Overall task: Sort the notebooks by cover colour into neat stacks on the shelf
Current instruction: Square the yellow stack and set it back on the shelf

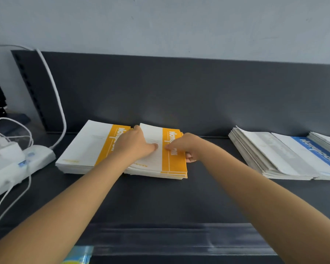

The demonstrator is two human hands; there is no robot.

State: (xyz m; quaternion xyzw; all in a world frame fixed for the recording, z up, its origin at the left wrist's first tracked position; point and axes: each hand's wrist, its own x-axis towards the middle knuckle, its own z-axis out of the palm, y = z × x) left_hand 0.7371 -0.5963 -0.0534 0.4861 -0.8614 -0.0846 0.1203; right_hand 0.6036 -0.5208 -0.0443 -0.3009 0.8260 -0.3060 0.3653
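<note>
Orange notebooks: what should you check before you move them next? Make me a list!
1. The right hand grips the right orange stack at its edge: ok.
2. The left hand rests on that stack, but whether it grips: cannot tell, fingers hidden.
3. That stack's edges line up: not ok, staggered at the front corner.
4. The left orange stack is squared: ok.
5. The blue notebooks are neat: not ok, fanned out.

Head view looks down and forward, close over the shelf [160,202].
</note>
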